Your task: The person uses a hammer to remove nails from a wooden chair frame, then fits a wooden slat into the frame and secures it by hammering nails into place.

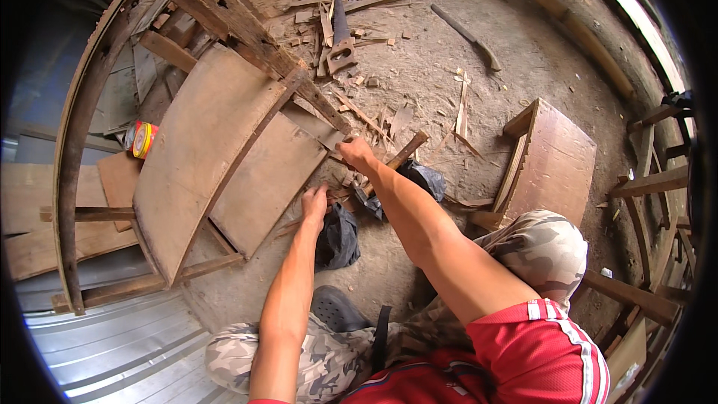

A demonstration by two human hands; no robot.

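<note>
A wooden chair frame (258,53) with a curved plywood back panel (202,142) and a flat plywood panel (273,180) lies on its side at the left. My right hand (357,154) is closed at the end of a frame rail by the flat panel's corner; what it pinches is hidden. Lower down, my left hand (315,201) has its fingers curled beside the panel's near edge, just above a black plastic bag (338,238). Anything in those fingers is too small to make out. A hammer (404,151) with a wooden handle lies by another black bag (425,177), partly behind my right forearm.
Wood scraps and shavings litter the dirt floor (419,75) ahead. A handsaw (341,34) and a machete (470,38) lie there. To the right stands a low wooden stool (550,161). Yellow-red can (143,140) and corrugated metal sheet (120,340) are at left.
</note>
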